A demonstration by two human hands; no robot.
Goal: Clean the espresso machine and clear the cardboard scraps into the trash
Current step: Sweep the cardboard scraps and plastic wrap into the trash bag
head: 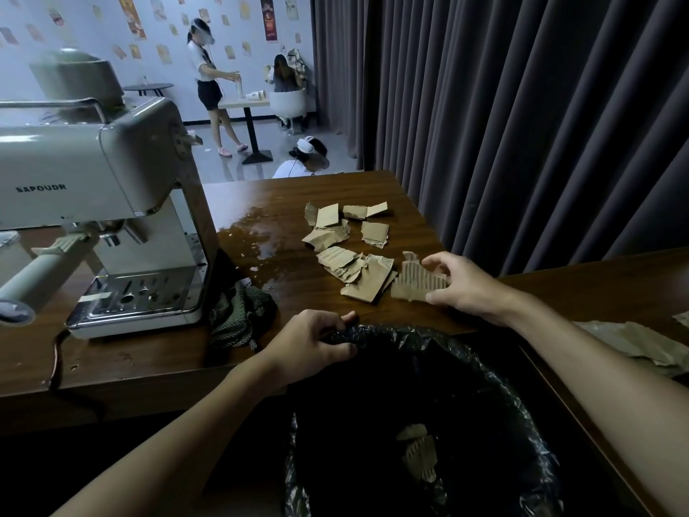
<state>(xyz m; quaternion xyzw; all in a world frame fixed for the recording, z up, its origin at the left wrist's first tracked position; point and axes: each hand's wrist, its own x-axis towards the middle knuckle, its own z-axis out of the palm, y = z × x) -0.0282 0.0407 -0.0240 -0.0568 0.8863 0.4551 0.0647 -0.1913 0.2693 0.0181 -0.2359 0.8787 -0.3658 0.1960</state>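
Your left hand (pixel 317 345) grips the trash bag (pixel 496 371) rim, holding it open below the tabletop (pixel 283 203) edge, while your right-hand fingers (pixel 436 261) pinch a corrugated scrap (pixel 415 283) for dropping in.

Bare left hand (pixel 313 341) and right hand (pixel 464 285) — forearms bare too, slender

L hand (pixel 317 341) fwd, knuckles up, fingers curled gripping trash bag rim (pixel 402 335). R arm reaches further out, R hand (pixel 462 285) pinching cardboard scrap (pixel 417 283), thumb & fingers. Forearms bare.
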